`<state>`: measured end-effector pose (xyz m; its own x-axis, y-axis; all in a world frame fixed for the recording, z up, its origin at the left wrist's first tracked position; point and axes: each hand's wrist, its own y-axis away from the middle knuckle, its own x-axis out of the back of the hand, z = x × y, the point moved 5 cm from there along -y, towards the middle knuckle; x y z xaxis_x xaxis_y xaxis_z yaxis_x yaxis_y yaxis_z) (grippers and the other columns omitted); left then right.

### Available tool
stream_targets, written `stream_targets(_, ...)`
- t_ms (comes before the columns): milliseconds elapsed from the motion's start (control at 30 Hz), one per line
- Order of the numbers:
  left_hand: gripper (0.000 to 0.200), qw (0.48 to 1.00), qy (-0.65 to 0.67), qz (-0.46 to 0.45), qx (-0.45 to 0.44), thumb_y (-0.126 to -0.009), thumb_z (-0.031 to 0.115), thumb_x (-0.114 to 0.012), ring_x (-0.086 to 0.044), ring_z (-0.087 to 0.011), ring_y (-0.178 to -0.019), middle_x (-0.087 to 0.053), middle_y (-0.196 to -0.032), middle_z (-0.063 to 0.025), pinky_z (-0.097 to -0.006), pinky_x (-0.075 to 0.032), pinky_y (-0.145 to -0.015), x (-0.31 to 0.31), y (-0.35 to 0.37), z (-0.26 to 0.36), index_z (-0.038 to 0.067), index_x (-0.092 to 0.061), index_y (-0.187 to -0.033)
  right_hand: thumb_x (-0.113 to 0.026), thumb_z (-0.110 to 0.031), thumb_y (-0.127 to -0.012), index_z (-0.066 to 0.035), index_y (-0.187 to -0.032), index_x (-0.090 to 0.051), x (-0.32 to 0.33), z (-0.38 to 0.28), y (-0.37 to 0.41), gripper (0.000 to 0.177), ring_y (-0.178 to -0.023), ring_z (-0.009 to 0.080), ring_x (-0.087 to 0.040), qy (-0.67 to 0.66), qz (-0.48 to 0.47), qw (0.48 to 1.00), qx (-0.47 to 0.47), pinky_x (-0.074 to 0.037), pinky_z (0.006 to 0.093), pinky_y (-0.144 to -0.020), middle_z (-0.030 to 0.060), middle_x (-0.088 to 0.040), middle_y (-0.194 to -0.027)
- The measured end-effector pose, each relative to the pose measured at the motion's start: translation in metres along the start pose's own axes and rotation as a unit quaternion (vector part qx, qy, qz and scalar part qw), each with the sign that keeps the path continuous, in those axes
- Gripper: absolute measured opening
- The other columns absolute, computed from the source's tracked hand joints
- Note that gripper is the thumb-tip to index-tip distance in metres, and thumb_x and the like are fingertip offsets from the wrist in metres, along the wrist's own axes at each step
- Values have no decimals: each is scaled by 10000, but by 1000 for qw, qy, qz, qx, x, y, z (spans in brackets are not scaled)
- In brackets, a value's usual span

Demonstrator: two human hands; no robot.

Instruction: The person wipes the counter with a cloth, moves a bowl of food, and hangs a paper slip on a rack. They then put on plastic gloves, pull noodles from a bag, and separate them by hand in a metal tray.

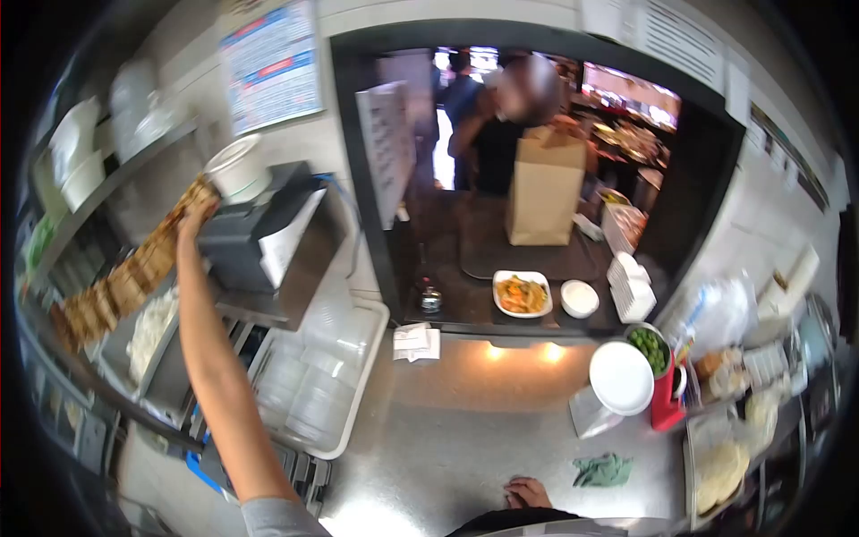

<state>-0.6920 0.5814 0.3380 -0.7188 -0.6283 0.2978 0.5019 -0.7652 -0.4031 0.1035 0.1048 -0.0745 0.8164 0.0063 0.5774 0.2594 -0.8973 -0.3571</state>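
Note:
On the left, my left hand (196, 216) is raised, its fingers closed on the upper end of a long row of folded brown paper (130, 277), beside a black machine (234, 242). A white tub (239, 168) stands on that machine. Low in the view, close to my body, my right hand (526, 492) rests on the steel counter (420, 447) with nothing visible in it. A green cloth (602, 470) lies to its right. On the pass ledge are a square dish of food (522, 294), a small white bowl (580, 299) and a tall brown paper bag (546, 188).
Behind the pass window, a person (497, 143) stands by the bag. A tray of clear containers (313, 385) sits at the left. At the right are a white-lidded container (621, 379), a red holder (664, 403), greens (648, 349) and plastic bags (716, 313).

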Motion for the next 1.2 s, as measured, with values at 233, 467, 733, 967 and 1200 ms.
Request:
stream_targets(233, 208, 983, 32, 55, 174, -854, 119, -567, -621, -233, -733, -647, -890, -109, -354, -491, -490, 45, 58, -36, -39, -619, -980, -629, -83, -818, -67, -1010, -612, 21, -40, -11, 194, -1057, 292, -545, 35, -9, 999, -28, -424, 399, -901, 109, -580, -1088)
stream_targets(467, 238, 891, -323, 178, -264, -873, 63, -612, -660, -175, -874, -688, -979, -93, -276, -525, -716, 75, 282, 161, -18, -651, -1093, -627, -101, -815, -65, -1027, -594, 17, -34, -7, 218, -1065, 271, -522, 29, -12, 999, -18, -404, 401, -882, 90, -545, -1104)
stream_targets(733, 266, 961, 61, -66, -261, -805, 126, -716, -615, -105, -795, -679, -910, -36, -238, -478, -713, -228, 463, 316, 46, -701, -1058, -614, -97, -812, -73, -1008, -590, 19, -32, -5, 200, -1039, 271, -522, 22, 8, 1000, -8, -397, 398, -841, 88, -548, -1083)
stream_targets(967, 100, 909, -67, -263, -315, -761, 64, -618, -657, -390, -731, -635, -728, -232, -439, -518, -669, -553, 529, 232, -10, -662, -711, -601, -53, -802, -57, -1020, -590, 11, -17, 0, 219, -1047, 287, -541, -14, 28, 1000, 4, -411, 398, -871, 104, -567, -1093)
stream_targets(1200, 195, 854, -255, -304, -336, -766, 115, -680, -649, -415, -849, -651, -899, -247, -494, -523, -725, -656, 562, 192, -37, -646, -884, -568, -81, -827, -62, -1017, -583, 12, -18, 1, 192, -1048, 248, -535, -15, 24, 1000, -6, -409, 371, -866, 79, -566, -1100)
